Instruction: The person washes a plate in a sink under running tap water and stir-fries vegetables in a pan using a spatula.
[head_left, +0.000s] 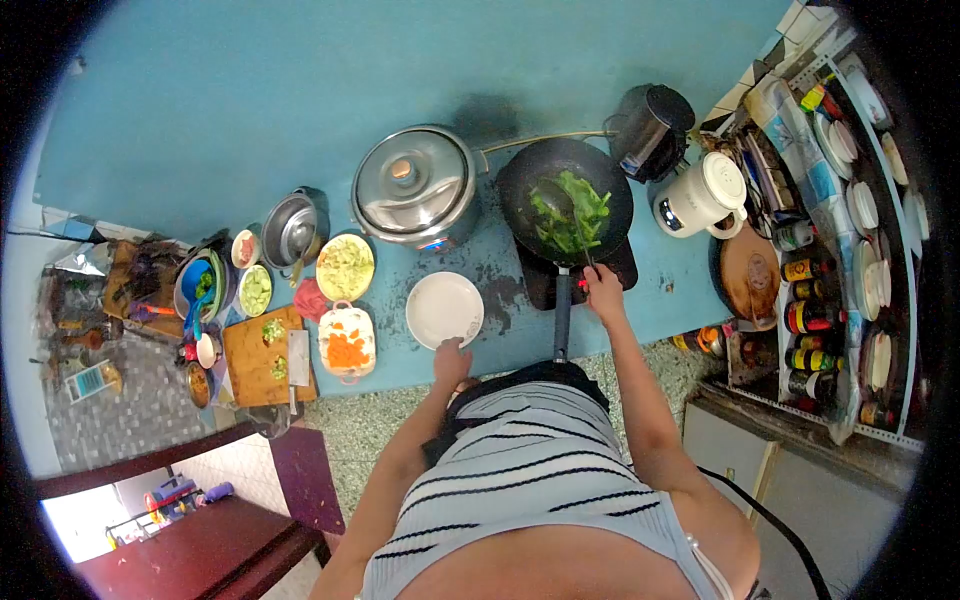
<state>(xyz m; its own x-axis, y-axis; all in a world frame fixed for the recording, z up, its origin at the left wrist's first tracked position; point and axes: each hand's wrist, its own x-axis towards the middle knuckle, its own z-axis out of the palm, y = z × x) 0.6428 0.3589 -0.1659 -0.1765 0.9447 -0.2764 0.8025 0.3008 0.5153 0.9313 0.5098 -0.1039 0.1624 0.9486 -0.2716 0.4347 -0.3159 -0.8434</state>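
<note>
My right hand (603,292) is closed around the end of a dark-handled spatula (582,240). Its broad, rounded head lies among green leafy vegetables (585,205) in a black wok (515,205). The wok sits on a dark flat cooker (622,268), its long handle (562,315) pointing toward me beside my right hand. My left hand (453,362) is at the near rim of a white plate (440,305), with fingertips at the edge and the thumb apart. The plate holds nothing and appears to lie on the blue counter.
A lidded steel pot (415,185) stands left of the wok. Behind and right are a dark kettle (652,130) and white jug (700,195). Leftward sit a dish of chopped carrot (347,340), a cabbage bowl (345,265), and a cutting board (255,365) with a cleaver (298,360).
</note>
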